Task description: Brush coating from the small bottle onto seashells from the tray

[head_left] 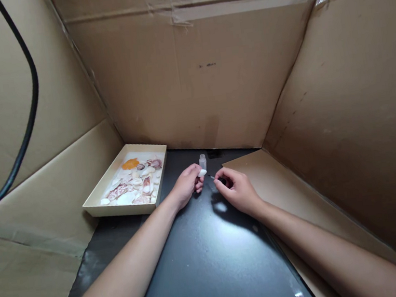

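Between the fingertips of my left hand (188, 184) is a small white shell (202, 173). My right hand (237, 187) is closed round a small dark-capped brush (223, 180), its thin tip pointing left toward the shell, with a small gap between them. Just behind the shell, a small clear glass bottle (203, 161) stands upright and uncapped on the dark table (205, 259). To the left of my left hand lies a shallow cream tray (118, 210) with several shells in it, white, brown-patterned and purplish, and one orange piece (130, 163).
Cardboard walls (182, 87) enclose the table at the back and both sides. A flat cardboard sheet (258, 162) lies along the right. At the upper left hangs a black cable (33, 77).
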A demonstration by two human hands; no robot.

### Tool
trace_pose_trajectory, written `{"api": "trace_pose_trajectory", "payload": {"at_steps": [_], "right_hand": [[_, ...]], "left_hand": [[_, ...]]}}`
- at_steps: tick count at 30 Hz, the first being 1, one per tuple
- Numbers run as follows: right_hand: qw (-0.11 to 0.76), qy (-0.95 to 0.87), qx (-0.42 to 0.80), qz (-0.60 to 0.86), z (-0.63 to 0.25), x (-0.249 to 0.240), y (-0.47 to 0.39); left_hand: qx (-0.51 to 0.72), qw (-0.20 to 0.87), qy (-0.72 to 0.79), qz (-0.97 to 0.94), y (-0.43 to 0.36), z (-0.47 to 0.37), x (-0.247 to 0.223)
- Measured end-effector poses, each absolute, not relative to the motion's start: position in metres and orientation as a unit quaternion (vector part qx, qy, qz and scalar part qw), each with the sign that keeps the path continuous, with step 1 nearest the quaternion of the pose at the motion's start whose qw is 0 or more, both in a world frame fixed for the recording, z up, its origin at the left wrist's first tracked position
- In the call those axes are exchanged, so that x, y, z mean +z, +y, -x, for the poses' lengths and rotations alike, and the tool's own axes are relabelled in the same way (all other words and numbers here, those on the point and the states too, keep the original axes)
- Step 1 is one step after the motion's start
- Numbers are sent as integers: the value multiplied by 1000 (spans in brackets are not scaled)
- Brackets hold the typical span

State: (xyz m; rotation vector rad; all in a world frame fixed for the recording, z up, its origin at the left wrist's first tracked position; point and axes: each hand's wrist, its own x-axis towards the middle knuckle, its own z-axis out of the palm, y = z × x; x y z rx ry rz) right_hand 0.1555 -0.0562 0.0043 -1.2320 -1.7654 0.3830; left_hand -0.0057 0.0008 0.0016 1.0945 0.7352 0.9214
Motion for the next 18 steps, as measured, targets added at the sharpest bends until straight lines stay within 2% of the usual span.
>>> {"api": "trace_pose_trajectory", "payload": {"at_steps": [5,9,14,18], "right_hand": [[479,-727,157,465,-155,5,-57],[452,-725,152,497,-155,5,-57],[489,-715,153,475,-156,5,-56],[479,-708,146,498,-157,4,-55]], "left_hand": [[411,696,330,-488,0,5,3],[412,699,326,-485,0,5,3],[411,698,327,-486,1,5,3],[412,698,324,-487,1,5,3]]}}
